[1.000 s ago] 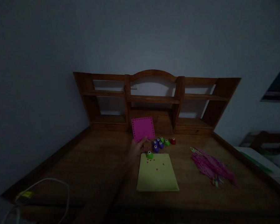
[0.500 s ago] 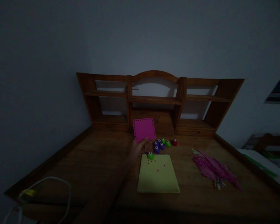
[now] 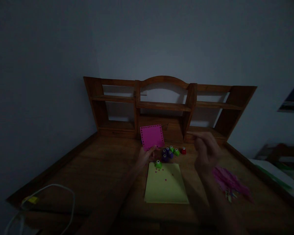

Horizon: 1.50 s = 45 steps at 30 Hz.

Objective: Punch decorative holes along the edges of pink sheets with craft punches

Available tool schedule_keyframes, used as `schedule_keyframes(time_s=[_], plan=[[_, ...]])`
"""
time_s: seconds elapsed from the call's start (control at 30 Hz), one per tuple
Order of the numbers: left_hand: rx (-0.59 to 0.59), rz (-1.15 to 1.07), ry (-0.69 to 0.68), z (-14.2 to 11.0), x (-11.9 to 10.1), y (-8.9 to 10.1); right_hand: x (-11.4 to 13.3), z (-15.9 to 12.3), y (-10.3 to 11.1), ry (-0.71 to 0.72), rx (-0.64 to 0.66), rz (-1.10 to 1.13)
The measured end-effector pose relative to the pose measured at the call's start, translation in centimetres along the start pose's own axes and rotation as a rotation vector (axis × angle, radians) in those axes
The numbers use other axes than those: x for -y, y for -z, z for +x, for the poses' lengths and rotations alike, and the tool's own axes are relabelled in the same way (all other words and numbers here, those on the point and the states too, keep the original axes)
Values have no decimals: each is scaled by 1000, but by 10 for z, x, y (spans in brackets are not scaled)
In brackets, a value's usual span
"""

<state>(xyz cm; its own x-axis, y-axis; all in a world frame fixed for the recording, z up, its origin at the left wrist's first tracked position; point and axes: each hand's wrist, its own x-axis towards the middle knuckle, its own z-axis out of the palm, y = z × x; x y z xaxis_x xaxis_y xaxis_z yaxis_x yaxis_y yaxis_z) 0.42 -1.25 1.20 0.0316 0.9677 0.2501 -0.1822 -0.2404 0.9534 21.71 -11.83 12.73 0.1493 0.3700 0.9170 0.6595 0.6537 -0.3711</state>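
Note:
The scene is dim. My left hand [image 3: 145, 156] pinches the lower corner of a pink square sheet [image 3: 152, 136] with punched holes round its edge, holding it upright above the wooden desk [image 3: 103, 169]. My right hand [image 3: 206, 152] hovers in the air at the right, blurred by motion, above the desk and near a pile of pink paper strips [image 3: 229, 182]. Between the hands lie several small craft punches [image 3: 170, 152] in purple, green and red; one green punch [image 3: 158, 164] sits at the top edge of a yellow sheet [image 3: 165, 183] dotted with pink bits.
A wooden shelf unit [image 3: 164, 106] stands at the back of the desk against the wall. A white cable [image 3: 61, 195] loops at the near left corner. Raised wooden rims border the desk's left and right sides. Something white and green lies beyond the right rim.
My right hand has come into view from the lower right and risen over the desk. My left hand still holds the pink sheet in about the same place.

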Motion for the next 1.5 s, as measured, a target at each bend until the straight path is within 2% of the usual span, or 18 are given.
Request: schedule_keyframes(time_s=[0.07, 0.17, 0.23, 0.3, 0.37, 0.53, 1.03, 1.17, 1.27, 1.4, 1.5], plan=[[29, -16, 43, -2, -1, -1, -24, 0, -27, -36, 86, 26], [41, -33, 62, -3, 2, -1, -69, -19, -58, -118, 218, -31], [45, -18, 25, -1, 5, -1, -95, -37, -70, -178, 265, -59], [55, 2, 0, 1, 10, 0, -110, -51, -76, -202, 318, -53], [80, 21, -2, 3, 14, 2, -115, -58, -78, -207, 357, -34], [129, 20, 41, 4, 16, 4, -105, -56, -79, -174, 422, -1], [48, -9, 63, 4, 12, 1, -118, -62, -81, -178, 386, -79], [-79, -13, 5, 8, 12, 6, -118, -63, -81, -180, 389, -117], [-247, -71, -13, 12, 7, 12, -120, -63, -81, -186, 377, -149], [-482, -195, 29, 14, -4, 16, -122, -63, -82, -191, 359, -160], [-533, -217, 79, 13, -9, 17, -123, -63, -82, -207, 342, -168]])
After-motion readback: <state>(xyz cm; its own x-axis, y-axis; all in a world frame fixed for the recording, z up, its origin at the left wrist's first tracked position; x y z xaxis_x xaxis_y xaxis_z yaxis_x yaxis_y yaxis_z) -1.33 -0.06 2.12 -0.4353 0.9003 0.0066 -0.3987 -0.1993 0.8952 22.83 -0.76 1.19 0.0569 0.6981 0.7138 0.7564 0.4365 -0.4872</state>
